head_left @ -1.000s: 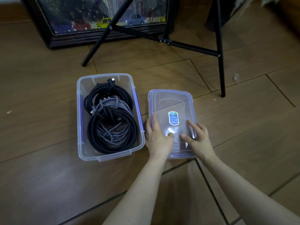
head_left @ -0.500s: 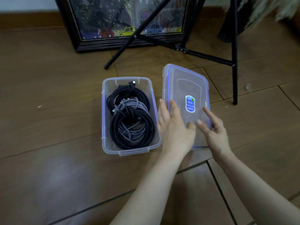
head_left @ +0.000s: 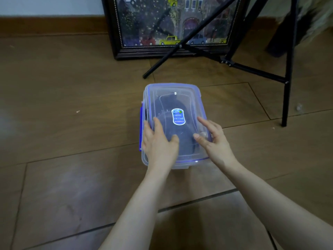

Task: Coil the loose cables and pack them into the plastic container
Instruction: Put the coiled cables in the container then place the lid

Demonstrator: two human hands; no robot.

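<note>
The clear plastic container (head_left: 182, 164) stands on the wooden floor with its clear lid (head_left: 173, 95) lying on top. The lid has a blue seal line and an oval sticker in the middle. Dark coiled cables (head_left: 173, 103) show dimly through the lid. My left hand (head_left: 158, 141) lies on the lid's near left part, fingers straight along the left edge and thumb on top. My right hand (head_left: 214, 139) rests on the lid's near right part, fingers reaching over the right edge and thumb on the lid. A blue side latch (head_left: 141, 127) sticks out on the left.
A framed picture (head_left: 173, 24) leans on the wall behind the container. Black tripod legs (head_left: 286, 87) stand to the right and behind; one foot (head_left: 146, 75) touches down just beyond the container. Wooden floor lies all around.
The lid lay on the floor right of the open container, was lifted and tilted by both hands, and now sits on the container, covering the cables. The view has shifted.
</note>
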